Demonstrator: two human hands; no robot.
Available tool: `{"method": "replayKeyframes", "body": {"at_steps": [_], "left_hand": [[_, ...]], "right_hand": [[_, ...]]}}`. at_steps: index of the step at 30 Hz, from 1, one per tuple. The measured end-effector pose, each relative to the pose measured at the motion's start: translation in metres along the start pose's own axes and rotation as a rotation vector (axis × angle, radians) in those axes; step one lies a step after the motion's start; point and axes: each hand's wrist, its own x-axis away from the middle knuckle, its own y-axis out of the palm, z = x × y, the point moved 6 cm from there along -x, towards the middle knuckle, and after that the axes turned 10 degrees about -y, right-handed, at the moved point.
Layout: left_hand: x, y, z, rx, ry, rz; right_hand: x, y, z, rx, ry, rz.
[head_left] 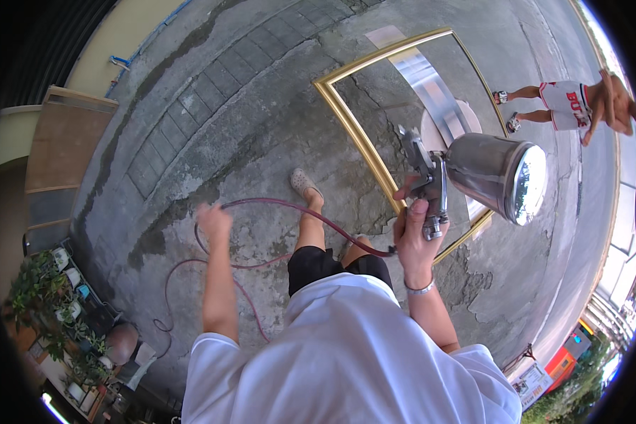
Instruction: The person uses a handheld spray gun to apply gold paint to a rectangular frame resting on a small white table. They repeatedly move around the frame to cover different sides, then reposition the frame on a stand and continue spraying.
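Potted plants [39,286] along the ground's [261,159] left edge. Left hand [214,220] next, blurred, fingers curled beside the dark-red hose [258,199]; can't tell if it grips. Hose loops right, one end near the right wrist. Gold frame [355,136] sits toward the ground's right edge, silver strip [431,83] across it, pale round top [431,133] under the strip. Right hand [415,237] closed around the spray gun [438,187], cup to the right, in front of the frame. Bystander [569,106] far right.
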Motion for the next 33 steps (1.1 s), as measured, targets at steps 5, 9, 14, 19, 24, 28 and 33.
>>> {"method": "replayKeyframes", "body": {"at_steps": [5, 9, 14, 19, 24, 28, 33], "left_hand": [[0.063, -0.022, 0.223, 0.782, 0.827, -0.258], [0.083, -0.036, 0.263, 0.822, 0.782, -0.363], [0.036, -0.029, 0.240, 0.841, 0.540, -0.189], [-0.017, -0.017, 0.224, 0.627, 0.227, 0.191], [-0.001, -0.042, 0.269, 0.482, 0.541, 0.167], [0.027, -0.090, 0.311, 0.503, 0.736, 0.076], [0.022, -0.116, 0.342, 0.495, 0.732, 0.002]], "right_hand": [[-0.072, 0.080, 0.000, -0.019, -0.070, -0.015], [-0.150, 0.054, 0.018, 0.124, -0.116, 0.065], [-0.244, -0.026, 0.078, 0.368, -0.082, 0.222], [-0.310, -0.096, 0.191, 0.497, -0.027, 0.196], [-0.358, -0.136, 0.310, 0.506, 0.046, 0.170], [-0.371, -0.143, 0.373, 0.464, -0.002, 0.160], [-0.356, -0.114, 0.438, 0.435, 0.034, 0.120]]}}
